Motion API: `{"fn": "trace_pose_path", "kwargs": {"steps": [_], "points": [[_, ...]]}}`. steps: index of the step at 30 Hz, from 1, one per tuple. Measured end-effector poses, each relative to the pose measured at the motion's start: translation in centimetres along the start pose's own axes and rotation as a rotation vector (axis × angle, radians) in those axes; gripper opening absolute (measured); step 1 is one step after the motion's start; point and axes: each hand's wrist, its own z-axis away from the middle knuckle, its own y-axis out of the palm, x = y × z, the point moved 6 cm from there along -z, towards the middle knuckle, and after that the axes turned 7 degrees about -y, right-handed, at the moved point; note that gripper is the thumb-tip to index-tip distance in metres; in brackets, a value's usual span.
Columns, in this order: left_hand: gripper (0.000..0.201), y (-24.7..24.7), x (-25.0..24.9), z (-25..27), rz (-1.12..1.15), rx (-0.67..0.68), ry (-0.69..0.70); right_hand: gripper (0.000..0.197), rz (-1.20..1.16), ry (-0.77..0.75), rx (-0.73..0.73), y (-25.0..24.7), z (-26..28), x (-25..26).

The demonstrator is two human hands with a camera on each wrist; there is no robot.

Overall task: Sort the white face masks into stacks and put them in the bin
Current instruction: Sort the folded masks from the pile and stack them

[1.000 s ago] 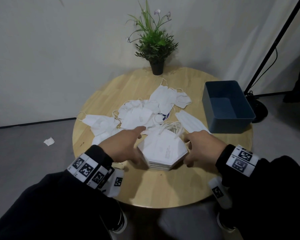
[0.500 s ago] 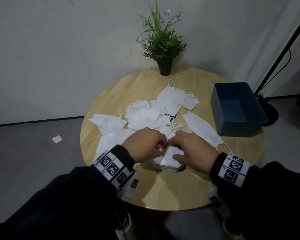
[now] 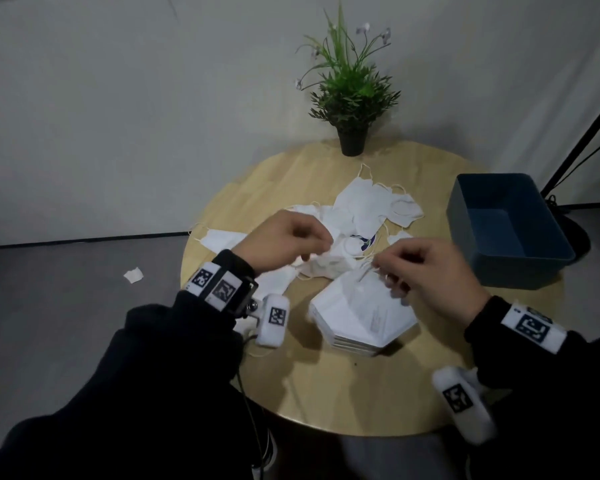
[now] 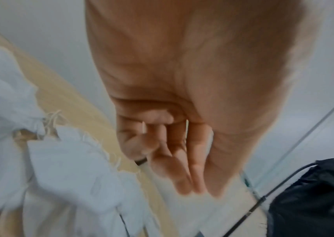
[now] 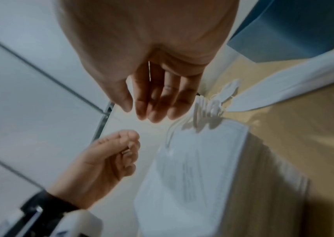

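A neat stack of folded white masks (image 3: 361, 317) lies on the round wooden table (image 3: 326, 393), near the front edge. Its ear loops (image 5: 208, 109) bunch at the far end. My left hand (image 3: 321, 242) hovers above a crumpled mask (image 3: 326, 266) just beyond the stack, fingers loosely curled and holding nothing. My right hand (image 3: 381, 268) hangs over the stack's far right corner, close to the loops, fingers fairly straight and empty (image 5: 145, 105). Several loose masks (image 3: 371, 209) are strewn behind. The blue bin (image 3: 510, 230) stands empty at the right.
A potted plant (image 3: 352, 98) stands at the table's far edge. A flat mask (image 5: 293, 80) lies between the stack and the bin. A black stand pole (image 3: 586, 133) rises behind the bin. A scrap of paper (image 3: 133, 274) lies on the floor at the left.
A second ago my hands flanked the stack; half a second ago they met over its far end. Now they have lifted and drawn apart, uncovering the stack.
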Motion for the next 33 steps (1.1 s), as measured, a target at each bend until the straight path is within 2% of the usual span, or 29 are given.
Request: {"fn": "trace_pose_path", "kwargs": {"steps": [3,5,7,10,12,14,17,19,21,22,24,26,27,30,32,33], "points": [[0.019,-2.3,3.6,-3.1,-0.279,-0.234,-0.137,0.019,-0.14,0.023,-0.144,-1.5,-1.0,-0.2],[0.037,-2.5,6.3,-4.6,-0.485,-0.238,-0.313,0.019,-0.173,0.058,-0.211,-2.2,-1.6,-0.8],[0.058,-1.9,8.1,-5.3,-0.581,-0.178,-0.433,0.019,-0.165,0.093,-0.241,-2.6,-1.9,-1.6],[0.073,-1.3,9.1,-6.1,-0.622,-0.15,-0.46,0.02,-0.149,0.115,-0.245,-3.0,-2.0,-2.1],[0.07,-1.8,9.4,-6.7,-0.574,-0.191,-0.462,0.02,-0.138,0.115,-0.248,-3.2,-1.9,-2.2],[0.058,-2.9,9.0,-6.9,-0.411,-0.237,-0.463,0.019,-0.127,0.114,-0.253,-3.6,-1.8,-2.2],[0.011,-5.2,6.7,-6.0,-0.12,-0.379,-0.351,0.016,-0.154,0.117,-0.263,-4.0,-1.8,-2.0],[0.007,-6.7,4.8,-4.6,0.061,-0.499,-0.218,0.014,-0.196,0.104,-0.269,-4.0,-1.7,-1.7],[0.006,-7.2,2.5,-2.9,0.149,-0.559,-0.062,0.015,-0.221,0.061,-0.272,-3.8,-1.7,-1.2],[0.006,-6.8,1.2,-1.9,0.148,-0.553,0.023,0.019,-0.221,0.024,-0.26,-3.6,-1.6,-0.8],[0.006,-5.2,-1.5,0.1,0.113,-0.488,0.202,0.038,-0.234,-0.045,-0.193,-2.8,-1.5,0.0],[0.005,-3.0,-4.1,2.0,0.081,-0.403,0.358,0.052,-0.278,-0.053,-0.08,-1.8,-1.4,0.4],[0.006,-2.1,-4.9,2.7,0.075,-0.361,0.408,0.052,-0.308,-0.031,0.0,-1.1,-1.2,0.4],[0.009,-0.4,-5.6,3.4,0.036,-0.255,0.412,0.049,-0.354,0.026,0.184,0.1,-0.4,0.3],[0.011,-0.1,-4.9,3.4,0.002,-0.215,0.35,0.056,-0.357,0.022,0.174,0.1,0.0,0.7],[0.011,0.0,-4.4,3.5,-0.007,-0.2,0.318,0.049,-0.365,0.02,0.124,0.0,0.1,1.0]]}}
